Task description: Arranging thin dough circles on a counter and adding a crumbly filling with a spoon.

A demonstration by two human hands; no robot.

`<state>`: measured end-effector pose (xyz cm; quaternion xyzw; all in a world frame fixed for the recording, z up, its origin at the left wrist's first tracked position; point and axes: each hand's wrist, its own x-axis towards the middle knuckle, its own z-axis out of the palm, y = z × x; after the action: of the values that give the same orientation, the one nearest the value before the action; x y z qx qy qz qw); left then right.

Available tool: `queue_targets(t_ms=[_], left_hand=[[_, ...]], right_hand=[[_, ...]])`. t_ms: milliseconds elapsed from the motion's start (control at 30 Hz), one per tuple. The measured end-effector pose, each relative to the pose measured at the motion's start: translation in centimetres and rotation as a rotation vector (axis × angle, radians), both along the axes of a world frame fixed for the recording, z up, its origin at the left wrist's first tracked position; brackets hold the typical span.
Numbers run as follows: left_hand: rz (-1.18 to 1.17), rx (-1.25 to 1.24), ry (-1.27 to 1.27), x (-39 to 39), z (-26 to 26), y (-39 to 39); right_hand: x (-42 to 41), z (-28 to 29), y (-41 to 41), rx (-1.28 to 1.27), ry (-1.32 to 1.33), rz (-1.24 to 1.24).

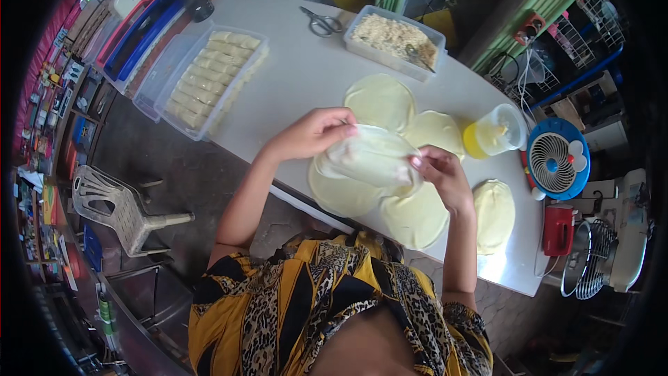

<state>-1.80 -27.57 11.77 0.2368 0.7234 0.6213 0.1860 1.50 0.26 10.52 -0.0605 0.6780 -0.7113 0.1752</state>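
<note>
Between my two hands a thin, pale dough sheet [368,154] is stretched above the table. My left hand [318,133] pinches its upper left edge between thumb and fingers. On the right side, my right hand [442,169] grips the other edge. Several flat dough rounds lie beneath and around it: one behind [380,102], one at the right rear [434,131], one at the near left [342,193] and one at the near right [415,216]. The held sheet partly covers them. Farther right lies a separate oval dough piece [493,216].
A plastic tub of crumbly filling [394,36] with a spoon stands at the back, beside black scissors [322,22]. A container of yellow liquid [493,130] and a blue fan [558,159] are at right. Rolled dough pieces fill a clear box [214,78] at left, near a plastic chair [122,211].
</note>
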Motion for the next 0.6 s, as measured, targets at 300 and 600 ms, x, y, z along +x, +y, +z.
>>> queue_targets(t_ms=[300, 600], left_hand=[[0.307, -0.161, 0.240, -7.1, -1.9, -15.0], [0.274, -0.391, 0.288, -1.0, -11.0, -21.2]], right_hand=[[-11.2, -3.9, -15.6, 0.055, 0.216, -0.009], [-4.4, -12.0, -20.2, 0.445, 0.608, 0.078]])
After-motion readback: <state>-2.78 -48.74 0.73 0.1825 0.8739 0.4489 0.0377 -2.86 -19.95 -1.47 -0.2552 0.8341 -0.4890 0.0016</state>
